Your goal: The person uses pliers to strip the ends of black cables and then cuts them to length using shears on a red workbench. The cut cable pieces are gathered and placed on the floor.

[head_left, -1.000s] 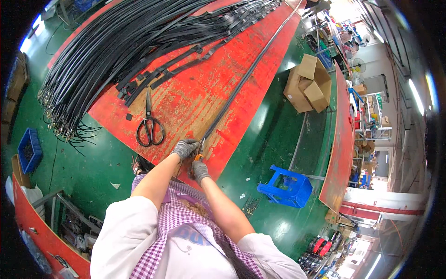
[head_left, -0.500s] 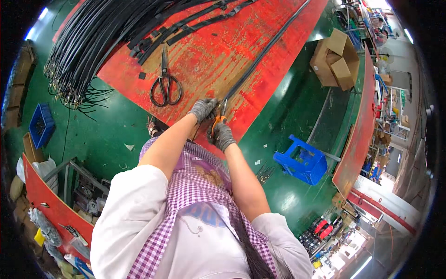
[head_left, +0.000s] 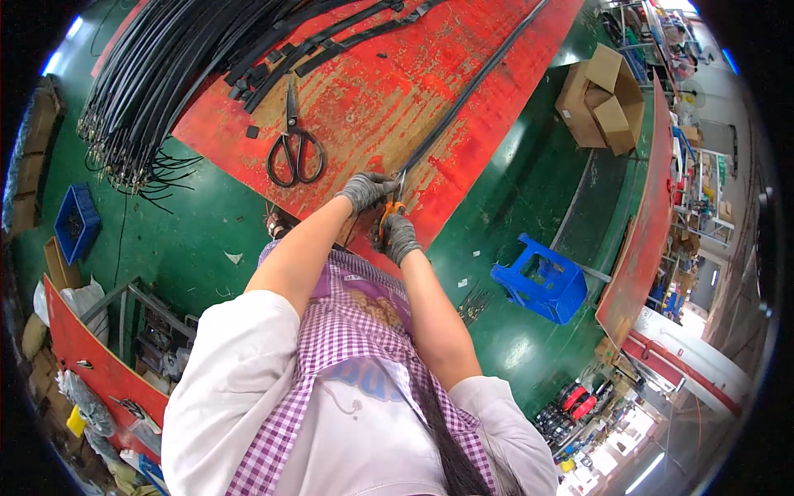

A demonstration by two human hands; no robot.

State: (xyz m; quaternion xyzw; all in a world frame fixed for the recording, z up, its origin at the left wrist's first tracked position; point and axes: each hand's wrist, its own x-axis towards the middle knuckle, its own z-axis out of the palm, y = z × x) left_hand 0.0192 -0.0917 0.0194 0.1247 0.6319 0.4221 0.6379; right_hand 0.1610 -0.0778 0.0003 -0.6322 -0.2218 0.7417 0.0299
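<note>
A long black cable in a sleeve point(head_left: 475, 89) runs down the red worn table point(head_left: 364, 103) toward me. Its near end is pinched by my gloved left hand point(head_left: 367, 191), fingers closed. My right hand point(head_left: 398, 236), also in a grey glove, is wrapped round the orange handles of a pair of scissors point(head_left: 400, 193). The blades point away from me and meet the cable just beside my left fingertips. Whether they have cut into it I cannot tell. Large black-handled scissors point(head_left: 294, 149) lie on the table to the left of my hands.
A thick bundle of black cables point(head_left: 157, 83) hangs over the table's left edge. Black strips point(head_left: 331, 54) and a small black square point(head_left: 252, 131) lie nearby. A blue stool point(head_left: 542, 281), an open carton point(head_left: 600, 103) and a blue crate point(head_left: 77, 223) stand on the green floor.
Both hands stay at the cable's near end, with only a slight shift of the left fingers toward the blades. The view has moved slightly.
</note>
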